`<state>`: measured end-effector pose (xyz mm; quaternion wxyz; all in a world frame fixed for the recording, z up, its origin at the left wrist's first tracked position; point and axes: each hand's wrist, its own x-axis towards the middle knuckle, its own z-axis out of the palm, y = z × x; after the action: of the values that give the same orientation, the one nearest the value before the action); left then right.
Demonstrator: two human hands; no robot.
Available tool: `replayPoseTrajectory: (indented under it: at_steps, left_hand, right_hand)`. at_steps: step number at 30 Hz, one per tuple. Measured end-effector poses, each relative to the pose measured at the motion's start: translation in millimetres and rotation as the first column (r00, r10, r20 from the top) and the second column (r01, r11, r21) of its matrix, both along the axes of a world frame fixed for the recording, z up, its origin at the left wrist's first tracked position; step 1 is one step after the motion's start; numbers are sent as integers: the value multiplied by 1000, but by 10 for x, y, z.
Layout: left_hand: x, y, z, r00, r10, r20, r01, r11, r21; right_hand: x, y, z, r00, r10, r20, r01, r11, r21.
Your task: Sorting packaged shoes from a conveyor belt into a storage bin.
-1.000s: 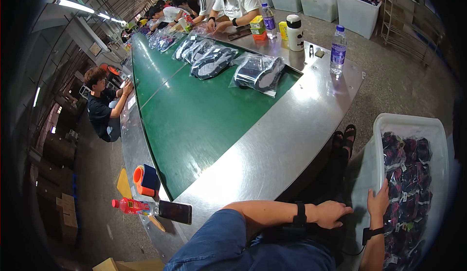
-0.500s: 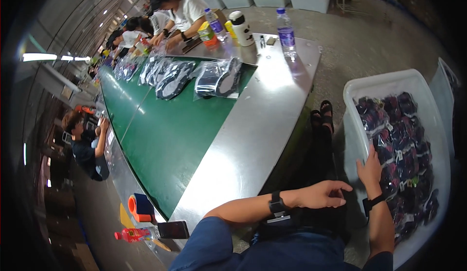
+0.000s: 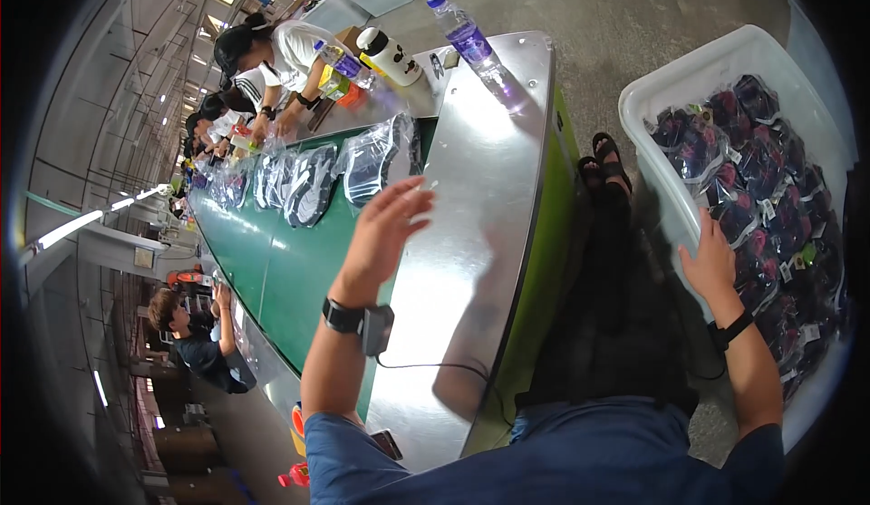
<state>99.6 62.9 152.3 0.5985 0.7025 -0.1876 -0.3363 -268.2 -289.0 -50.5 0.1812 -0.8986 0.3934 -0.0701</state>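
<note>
A long factory line with a green conveyor belt (image 3: 272,269) and steel edge (image 3: 471,233) runs from centre to upper left. At right, the white bin (image 3: 716,61) holds dark bagged items (image 3: 770,188); its far side is cut off by the fisheye rim. The right hand (image 3: 710,265) rests on the bags, fingers spread, grasp unclear. The left hand (image 3: 385,228), wide open, has risen from the lap to hover above the steel edge. Bare steel lies beneath it; bagged shoe pieces (image 3: 313,183) lie farther up the belt.
</note>
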Motion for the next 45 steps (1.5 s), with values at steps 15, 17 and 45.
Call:
replayPoseTrajectory:
  at_steps: [15, 17, 45]
  left_hand:
    - [2552, 490, -1092, 730, 328, 599, -598, 731, 328]
    - [2668, 777, -1342, 739, 408, 537, -613, 737, 284]
    - [-132, 783, -935, 921, 385, 56, -376, 919, -123]
  right_hand:
    - [-23, -66, 24, 999, -36, -26, 35, 999, -31]
    - [48, -71, 45, 1000, -11, -15, 11, 1000, -26]
    - [-54, -114, -85, 999, 21, -50, -22, 999, -28]
